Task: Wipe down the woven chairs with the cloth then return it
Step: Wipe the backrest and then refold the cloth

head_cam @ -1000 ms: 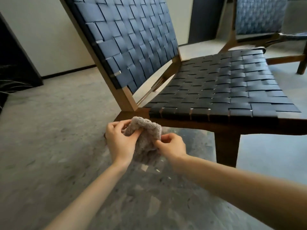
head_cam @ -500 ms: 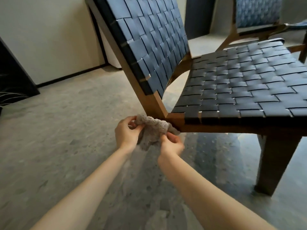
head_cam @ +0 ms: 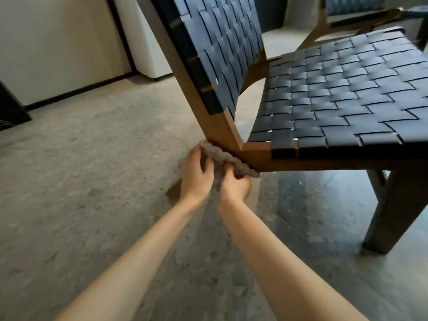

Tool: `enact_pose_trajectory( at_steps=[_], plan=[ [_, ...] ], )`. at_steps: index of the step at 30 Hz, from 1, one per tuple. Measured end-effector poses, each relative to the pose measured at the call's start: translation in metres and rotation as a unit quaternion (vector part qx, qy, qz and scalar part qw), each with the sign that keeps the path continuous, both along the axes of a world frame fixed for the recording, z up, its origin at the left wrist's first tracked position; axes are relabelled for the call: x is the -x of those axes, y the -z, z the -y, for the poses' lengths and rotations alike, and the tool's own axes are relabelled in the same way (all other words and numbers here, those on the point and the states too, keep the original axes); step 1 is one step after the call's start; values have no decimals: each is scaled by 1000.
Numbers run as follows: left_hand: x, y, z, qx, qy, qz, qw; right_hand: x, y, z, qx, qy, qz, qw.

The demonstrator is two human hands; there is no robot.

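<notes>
A wooden chair with dark woven straps (head_cam: 335, 96) fills the right and top of the head view. A small grey-brown cloth (head_cam: 222, 156) is bunched against the wooden joint where the backrest meets the seat rail. My left hand (head_cam: 196, 174) holds the cloth's left end, fingers curled over it. My right hand (head_cam: 235, 185) grips its right end from below, just under the seat rail. A second woven chair (head_cam: 354, 5) shows at the top right, mostly out of frame.
The speckled grey floor (head_cam: 92, 193) spreads to the left and below. A dark front chair leg (head_cam: 389, 216) stands at the right. A white wall with a dark skirting (head_cam: 76, 89) and a white unit (head_cam: 148, 47) lie behind.
Both hands carried the cloth up and right until it met the chair's wooden corner joint. The view moved closer to the chair.
</notes>
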State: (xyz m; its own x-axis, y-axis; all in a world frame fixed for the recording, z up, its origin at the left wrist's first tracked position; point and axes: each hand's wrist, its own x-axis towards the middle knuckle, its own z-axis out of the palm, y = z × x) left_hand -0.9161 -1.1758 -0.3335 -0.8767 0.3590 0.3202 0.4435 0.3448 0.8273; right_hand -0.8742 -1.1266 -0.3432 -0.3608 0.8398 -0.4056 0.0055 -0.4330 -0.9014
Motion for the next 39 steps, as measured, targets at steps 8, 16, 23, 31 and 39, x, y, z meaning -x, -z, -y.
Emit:
enact_pose_trajectory(
  at_steps=[8, 16, 23, 31, 39],
  plan=[
    [34, 32, 10, 148, 62, -30, 987, 18, 42, 2, -141, -85, 45, 985],
    [79, 87, 43, 210, 60, 65, 974, 59, 103, 16, -176, -239, 107, 949],
    [107, 130, 54, 251, -11, 130, 959, 88, 142, 16, -129, -385, 75, 911],
    [108, 142, 53, 213, -57, 197, 955, 84, 144, 17, -140, -367, 100, 914],
    [55, 97, 33, 126, -88, 33, 988, 27, 111, 18, -296, -182, 67, 935]
  ],
)
